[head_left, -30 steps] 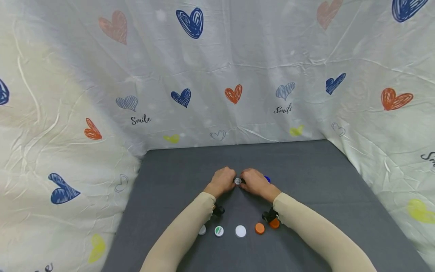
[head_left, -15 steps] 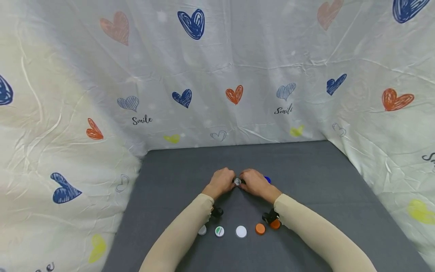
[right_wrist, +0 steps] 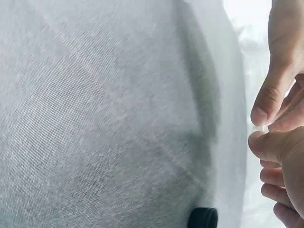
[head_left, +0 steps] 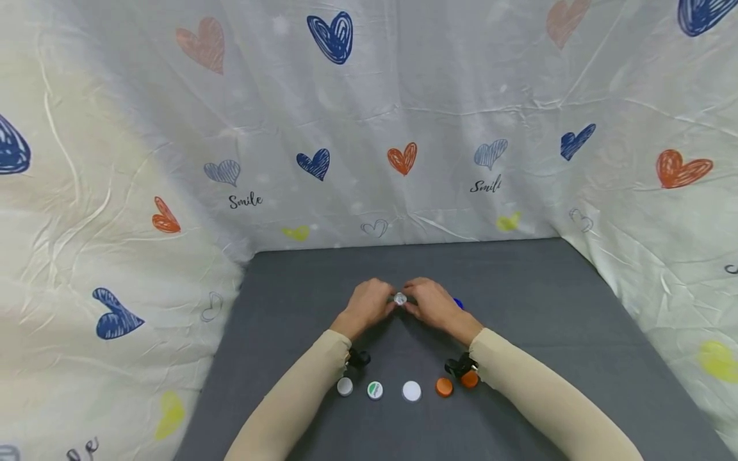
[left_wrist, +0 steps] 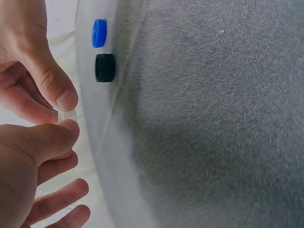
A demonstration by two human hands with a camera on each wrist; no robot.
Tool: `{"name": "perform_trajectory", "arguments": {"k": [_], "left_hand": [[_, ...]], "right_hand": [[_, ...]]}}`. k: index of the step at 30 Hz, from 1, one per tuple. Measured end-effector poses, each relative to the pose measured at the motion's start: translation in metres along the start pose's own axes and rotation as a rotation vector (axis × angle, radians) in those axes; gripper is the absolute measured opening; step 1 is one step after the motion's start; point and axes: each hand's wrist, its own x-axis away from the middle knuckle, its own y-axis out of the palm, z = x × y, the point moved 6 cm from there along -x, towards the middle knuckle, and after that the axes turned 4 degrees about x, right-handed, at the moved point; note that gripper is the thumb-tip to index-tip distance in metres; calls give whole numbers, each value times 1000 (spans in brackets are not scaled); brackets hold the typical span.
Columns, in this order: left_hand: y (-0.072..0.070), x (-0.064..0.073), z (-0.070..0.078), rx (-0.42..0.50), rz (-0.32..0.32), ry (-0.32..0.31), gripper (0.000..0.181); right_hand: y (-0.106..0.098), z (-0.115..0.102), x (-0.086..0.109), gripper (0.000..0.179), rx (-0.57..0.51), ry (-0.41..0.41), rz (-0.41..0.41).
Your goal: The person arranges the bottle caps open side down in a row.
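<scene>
A small clear, cap-like round piece (head_left: 400, 299) sits between my two hands, over the far middle of the grey table. My left hand (head_left: 367, 306) pinches its left side with thumb and index finger; in the left wrist view the other fingers spread loosely. From the opposite side my right hand (head_left: 434, 303) pinches it between thumb and fingers. Only a narrow translucent band of the piece (left_wrist: 67, 115) shows in the left wrist view, the rest being covered by fingertips. Just beyond the right hand lie a blue bottle cap (left_wrist: 99, 33) and a black bottle cap (left_wrist: 105, 68).
A row of caps lies nearer the body: a greyish-white cap (head_left: 344, 387), a green-and-white cap (head_left: 375, 390), a larger white cap (head_left: 412, 391) and two orange caps, one (head_left: 444, 387) beside the other (head_left: 469, 379) at the right wrist camera. A heart-print curtain (head_left: 346, 192) surrounds the grey table (head_left: 323, 275).
Both hands have shifted slightly away from the body with the clear piece. The left wrist has swung outward to the left, uncovering more of the greyish-white cap.
</scene>
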Motion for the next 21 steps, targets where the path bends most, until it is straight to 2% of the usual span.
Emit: {"name": "perform_trajectory", "arguments": {"k": [10,18,21], "left_hand": [[-27,13,5,-53,101,33,18],[-64,33,15,-26,239,88,26],[-76,39,19,-22,260,95,28]], "right_hand": [[-20,-14,0,27,2,-1,46],[-48,-31,4,32,10,-24,133],[-58,-38,4,33,7,-35,155]]}}
